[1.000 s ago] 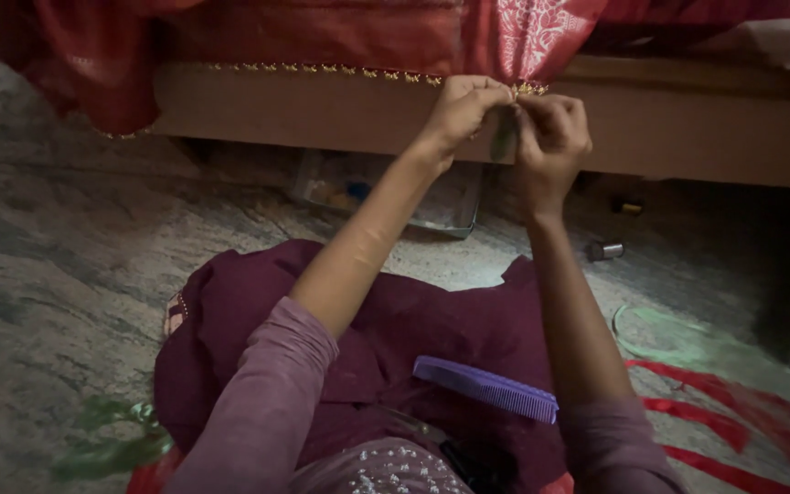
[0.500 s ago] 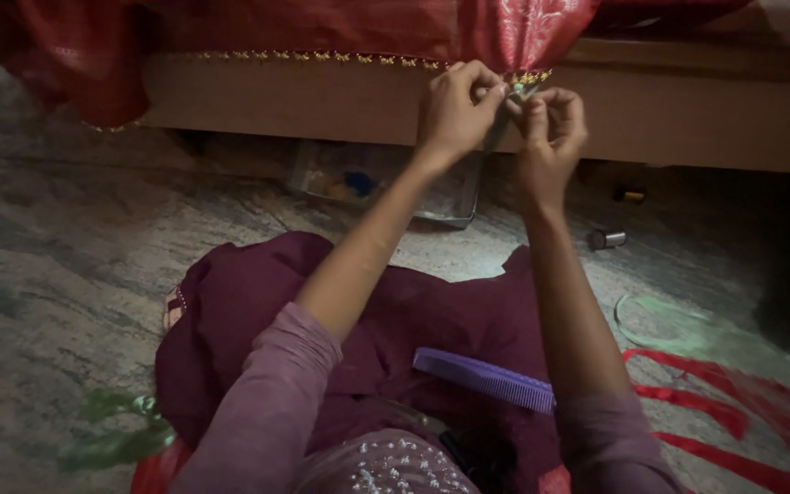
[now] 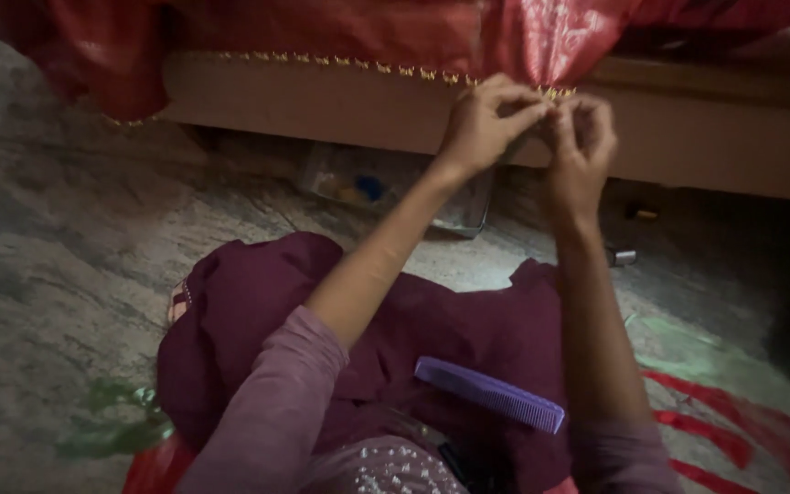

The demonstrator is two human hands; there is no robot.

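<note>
A red cloth [image 3: 395, 27] with a gold beaded border [image 3: 386, 68] hangs over the edge of a wooden bed frame [image 3: 715, 146]. My left hand [image 3: 482, 123] and my right hand [image 3: 580, 151] meet at the hem and pinch the gold border between their fingertips. Whether a needle or thread is between the fingers is too small to tell. A purple comb [image 3: 489, 393] lies on my lap, on the maroon cloth [image 3: 258, 311] covering my legs.
A clear plastic box [image 3: 386, 187] with coloured bits sits under the bed on the mottled stone floor [image 3: 57, 247]. A small metal object [image 3: 622, 257] lies near it. Green and red plastic sheets [image 3: 742, 402] spread at the right; green scrap [image 3: 112, 421] lies at the left.
Both hands have stayed at the hem, working the border with small finger movements. The view has shifted slightly, so the hem and hands sit a little higher.
</note>
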